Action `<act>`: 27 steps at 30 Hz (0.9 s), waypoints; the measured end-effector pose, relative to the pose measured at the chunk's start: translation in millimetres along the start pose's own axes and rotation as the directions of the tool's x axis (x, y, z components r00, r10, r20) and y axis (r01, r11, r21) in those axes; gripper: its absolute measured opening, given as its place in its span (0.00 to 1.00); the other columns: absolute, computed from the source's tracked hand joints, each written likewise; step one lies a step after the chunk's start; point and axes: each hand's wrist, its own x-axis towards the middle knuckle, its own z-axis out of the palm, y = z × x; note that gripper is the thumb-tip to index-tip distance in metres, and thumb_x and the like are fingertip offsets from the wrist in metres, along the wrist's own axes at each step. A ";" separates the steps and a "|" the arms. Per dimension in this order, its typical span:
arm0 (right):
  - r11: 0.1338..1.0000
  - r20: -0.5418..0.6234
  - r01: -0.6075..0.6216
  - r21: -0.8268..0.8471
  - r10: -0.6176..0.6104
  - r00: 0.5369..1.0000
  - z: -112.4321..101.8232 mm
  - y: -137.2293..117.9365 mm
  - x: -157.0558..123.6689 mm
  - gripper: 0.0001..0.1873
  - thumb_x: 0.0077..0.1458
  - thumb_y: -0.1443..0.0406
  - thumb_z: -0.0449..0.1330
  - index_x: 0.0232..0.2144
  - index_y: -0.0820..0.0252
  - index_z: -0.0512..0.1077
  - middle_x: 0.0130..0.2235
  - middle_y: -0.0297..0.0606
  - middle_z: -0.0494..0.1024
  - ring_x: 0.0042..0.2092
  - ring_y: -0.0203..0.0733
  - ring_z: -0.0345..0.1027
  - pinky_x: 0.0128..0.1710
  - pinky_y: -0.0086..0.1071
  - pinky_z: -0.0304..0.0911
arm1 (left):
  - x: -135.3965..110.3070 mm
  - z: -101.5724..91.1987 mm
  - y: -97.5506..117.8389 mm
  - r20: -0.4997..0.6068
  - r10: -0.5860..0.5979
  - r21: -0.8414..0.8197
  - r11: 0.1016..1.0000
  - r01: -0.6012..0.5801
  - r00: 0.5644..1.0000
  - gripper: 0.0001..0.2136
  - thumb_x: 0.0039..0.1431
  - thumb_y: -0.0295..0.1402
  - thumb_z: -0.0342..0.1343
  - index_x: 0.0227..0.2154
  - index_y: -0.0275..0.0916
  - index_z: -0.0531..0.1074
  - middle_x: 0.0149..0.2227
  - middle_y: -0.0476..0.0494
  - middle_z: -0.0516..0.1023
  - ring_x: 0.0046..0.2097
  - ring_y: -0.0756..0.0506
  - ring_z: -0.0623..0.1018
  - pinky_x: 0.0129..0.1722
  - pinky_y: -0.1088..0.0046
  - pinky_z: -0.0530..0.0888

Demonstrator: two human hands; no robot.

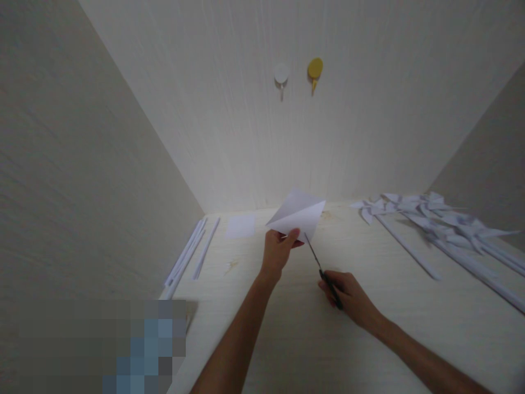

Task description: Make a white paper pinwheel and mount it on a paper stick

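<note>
The person's left forearm slants up and rightward from the lower edge of the view, ending in a left hand bent at the wrist, its thumb pressed over the near edge of a creased white sheet and the fingers curled beneath. The right forearm comes in from the lower right corner; the right hand is closed around the black handle of one pair of scissors. The sheet lies just beyond the left hand, tilted, and the scissors' tip meets its near right part.

One flat paper square rests on the table, left of the held sheet. Farther left, one paper stick lies beside a bundle of sticks too close together to count surely. At right lie several overlapping paper pinwheels, their exact number unclear. Two hooks, one white and one yellow, hang on the wall.
</note>
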 end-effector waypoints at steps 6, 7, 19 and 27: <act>1.000 -0.014 0.008 -0.009 -0.009 1.000 0.6 0.0 0.3 0.17 0.47 0.58 0.50 0.13 0.60 0.55 0.14 0.28 0.57 0.18 0.31 0.51 0.17 0.25 0.48 | 0.7 -0.2 -1.3 -0.009 -0.007 -0.022 1.000 0.007 1.000 0.11 0.39 0.31 0.57 0.28 0.30 0.71 0.28 0.43 0.76 0.27 0.49 0.74 0.29 0.71 0.74; 1.000 -0.010 0.007 -0.005 -0.007 1.000 0.7 -0.3 0.4 0.17 0.47 0.58 0.50 0.13 0.60 0.55 0.14 0.28 0.57 0.18 0.31 0.51 0.17 0.25 0.48 | 0.7 -0.3 -1.4 -0.009 -0.009 -0.023 1.000 0.008 1.000 0.11 0.38 0.31 0.57 0.28 0.30 0.71 0.27 0.43 0.75 0.27 0.49 0.74 0.29 0.71 0.74; 1.000 -0.009 0.016 -0.013 -0.016 1.000 0.2 -1.1 -0.2 0.17 0.47 0.57 0.50 0.13 0.59 0.55 0.13 0.28 0.57 0.18 0.31 0.52 0.16 0.25 0.49 | -0.6 -0.6 -2.1 0.025 -0.016 -0.019 1.000 0.017 1.000 0.11 0.39 0.32 0.57 0.28 0.31 0.71 0.26 0.44 0.75 0.26 0.50 0.73 0.28 0.73 0.74; 1.000 -0.016 0.019 0.001 -0.019 1.000 0.6 -1.0 -0.2 0.17 0.47 0.57 0.50 0.14 0.59 0.55 0.13 0.27 0.58 0.17 0.31 0.53 0.16 0.25 0.49 | -3.3 2.0 -1.8 0.044 -0.043 -0.033 0.998 0.044 0.998 0.11 0.38 0.31 0.58 0.28 0.32 0.72 0.26 0.44 0.75 0.27 0.49 0.73 0.27 0.73 0.73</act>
